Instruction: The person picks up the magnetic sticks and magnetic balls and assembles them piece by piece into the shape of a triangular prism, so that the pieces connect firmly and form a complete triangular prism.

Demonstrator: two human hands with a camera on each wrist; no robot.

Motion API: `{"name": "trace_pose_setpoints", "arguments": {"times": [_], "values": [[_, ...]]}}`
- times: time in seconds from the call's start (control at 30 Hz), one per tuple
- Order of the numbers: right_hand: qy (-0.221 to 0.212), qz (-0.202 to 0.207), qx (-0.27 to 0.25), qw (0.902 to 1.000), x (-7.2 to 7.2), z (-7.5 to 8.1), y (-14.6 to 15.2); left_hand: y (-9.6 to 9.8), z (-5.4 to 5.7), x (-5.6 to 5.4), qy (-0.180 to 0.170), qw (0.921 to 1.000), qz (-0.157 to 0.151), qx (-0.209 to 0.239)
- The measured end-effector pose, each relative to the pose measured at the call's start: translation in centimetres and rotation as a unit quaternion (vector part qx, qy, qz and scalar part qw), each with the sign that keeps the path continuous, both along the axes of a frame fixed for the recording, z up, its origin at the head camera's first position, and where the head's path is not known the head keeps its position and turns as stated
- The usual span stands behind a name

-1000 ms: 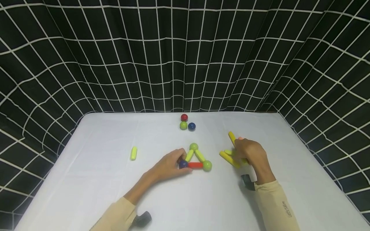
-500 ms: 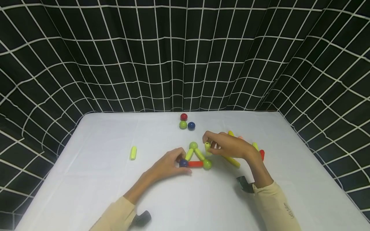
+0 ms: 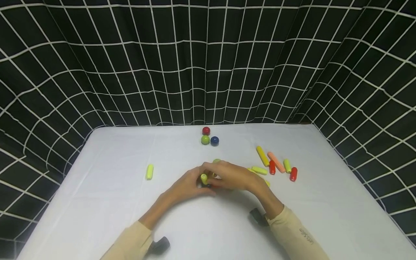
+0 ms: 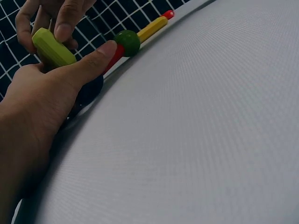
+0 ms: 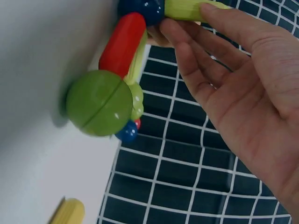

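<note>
My left hand holds the blue ball at a corner of a flat triangle of balls and sticks, thumb on the near side. A short yellow-green stick stands upright at that ball, pinched between thumb and fingers of my right hand. In the right wrist view the stick's lower end meets the ball. A red stick runs from the blue ball to a green ball. The right hand hides most of the triangle in the head view; the far green ball peeks out behind it.
Red, green and blue balls sit together at the back. Several loose sticks lie to the right, among them an orange one and a long yellow one. A lone yellow-green stick lies on the left.
My right hand has picked a yellow-green stick from the pile at right and carried it left, upright, to the blue ball. The left hand has stayed in place.
</note>
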State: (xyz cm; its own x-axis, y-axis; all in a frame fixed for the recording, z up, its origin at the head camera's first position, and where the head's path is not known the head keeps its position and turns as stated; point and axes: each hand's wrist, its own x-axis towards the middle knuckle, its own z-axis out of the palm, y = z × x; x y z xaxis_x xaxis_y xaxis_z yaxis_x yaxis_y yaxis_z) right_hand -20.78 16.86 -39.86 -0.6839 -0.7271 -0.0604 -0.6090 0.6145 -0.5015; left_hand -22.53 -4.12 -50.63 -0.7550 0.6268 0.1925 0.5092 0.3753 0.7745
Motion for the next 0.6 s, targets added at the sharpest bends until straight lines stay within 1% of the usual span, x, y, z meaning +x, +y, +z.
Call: {"name": "trace_pose_setpoints", "arguments": {"times": [0.13, 0.2, 0.3, 0.37, 0.47, 0.53, 0.6], "values": [[-0.012, -0.005, 0.003, 0.9999, 0.0, 0.3, 0.3, -0.1, 0.0, 0.0, 0.005, 1.0000, -0.005, 0.005], [-0.015, -0.009, 0.003, 0.9998, -0.1, 0.6, 0.6, -0.1, 0.0, -0.1, 0.018, 0.9997, -0.009, 0.012], [-0.012, -0.030, 0.009, 0.9994, -0.5, 1.0, 1.4, -0.2, 0.0, -0.1, 0.051, 0.9984, -0.013, 0.021], [-0.005, -0.061, 0.019, 0.9979, -0.7, 1.5, 2.3, -0.2, -0.1, -0.2, 0.071, 0.9970, -0.020, 0.026], [0.015, -0.109, 0.050, 0.9926, -1.1, 2.2, 4.1, -0.2, -0.1, -0.2, 0.082, 0.9961, -0.020, 0.027], [0.017, -0.146, 0.087, 0.9853, -1.2, 2.6, 5.6, 0.0, -0.1, -0.2, 0.087, 0.9958, -0.017, 0.023], [0.006, -0.181, 0.129, 0.9748, -1.3, 2.9, 7.2, 0.1, 0.0, -0.2, 0.091, 0.9956, -0.014, 0.020]]}}
